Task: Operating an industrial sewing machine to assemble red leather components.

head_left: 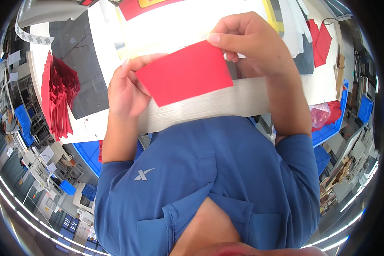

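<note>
A flat red fabric piece [185, 77], roughly four-sided, is stretched between my two hands above the near edge of the white table. My left hand [130, 85] grips its left end, with some fingers hidden behind the cloth. At the upper right corner, my right hand [247, 40] pinches the piece between thumb and forefinger, its other fingers curled. Behind the piece lies a bright white work surface with yellow edging [271, 17]. Another red piece [134, 9] with a yellow shape on it lies at the far side.
A stack of red fabric pieces [57, 96] stands at the left beside a dark grey plate [83, 68]. More red pieces [321, 42] lie at the far right. Blue bins [85, 155] sit below the table's edge, the right one holding red cloth and clear plastic [322, 115].
</note>
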{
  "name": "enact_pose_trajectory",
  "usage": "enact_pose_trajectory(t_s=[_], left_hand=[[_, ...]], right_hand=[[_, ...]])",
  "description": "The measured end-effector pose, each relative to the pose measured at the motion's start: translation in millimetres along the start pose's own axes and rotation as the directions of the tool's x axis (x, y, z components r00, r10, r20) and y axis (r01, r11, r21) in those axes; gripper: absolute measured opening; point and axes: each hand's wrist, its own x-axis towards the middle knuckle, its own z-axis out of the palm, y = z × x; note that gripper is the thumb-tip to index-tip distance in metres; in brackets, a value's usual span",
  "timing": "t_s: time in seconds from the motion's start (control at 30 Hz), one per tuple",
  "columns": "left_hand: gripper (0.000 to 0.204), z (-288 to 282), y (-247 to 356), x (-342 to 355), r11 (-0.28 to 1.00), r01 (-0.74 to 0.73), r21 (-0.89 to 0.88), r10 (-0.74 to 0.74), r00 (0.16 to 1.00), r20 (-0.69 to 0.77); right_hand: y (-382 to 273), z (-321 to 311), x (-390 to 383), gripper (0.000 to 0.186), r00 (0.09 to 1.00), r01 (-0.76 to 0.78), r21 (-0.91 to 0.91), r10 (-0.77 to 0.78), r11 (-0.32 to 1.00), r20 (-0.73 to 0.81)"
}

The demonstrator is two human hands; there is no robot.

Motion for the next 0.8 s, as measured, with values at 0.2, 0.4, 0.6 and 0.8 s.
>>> enact_pose_trajectory(t_s=[0.2,0.4,0.6,0.8], left_hand=[[0.034,-4,8,-2,0.882,-0.056,0.467,0.222,0.925,-0.308],[0.024,4,9,3,0.925,-0.036,0.379,0.156,0.945,-0.289],[0.022,12,3,12,0.775,0.057,0.630,0.215,0.913,-0.347],[0.019,11,8,14,0.621,0.147,0.770,0.242,0.899,-0.366]], right_hand=[[3,-9,-1,0.024,0.999,0.034,0.029,-0.033,0.999,-0.028],[3,-12,-4,0.022,0.998,0.000,-0.013,-0.001,1.000,-0.063],[10,-20,-5,0.023,0.992,-0.039,-0.008,0.038,0.999,-0.122],[14,-26,0,0.023,0.980,0.063,-0.268,-0.111,0.961,-0.166]])
